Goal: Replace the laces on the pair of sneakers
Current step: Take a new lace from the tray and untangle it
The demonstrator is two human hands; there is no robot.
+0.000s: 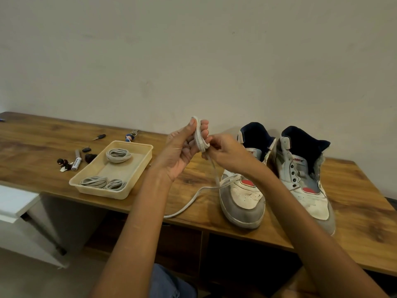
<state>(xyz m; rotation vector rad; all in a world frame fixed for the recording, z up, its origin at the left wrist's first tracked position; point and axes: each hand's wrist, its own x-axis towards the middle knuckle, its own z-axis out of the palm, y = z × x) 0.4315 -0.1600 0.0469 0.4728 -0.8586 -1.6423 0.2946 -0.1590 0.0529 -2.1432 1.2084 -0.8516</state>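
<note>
Above worktop (pixel 53 134), left hand (pixel 182 147) grip curled round white lace (pixel 200 138) coil; right hand (pixel 225 151) pinching strand just beside. Below grip, tail trails past left sneaker (pixel 240 198). Lace soft, light, floppy; best held near tip.

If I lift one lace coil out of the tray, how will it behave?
Each lace coil in the tray is probably light and floppy: they lie flat, as loose loops. No tie shows on them, so one may unwind when lifted by a single strand. It is unlikely to roll or break; pinching all the loops together seems safest.
</note>
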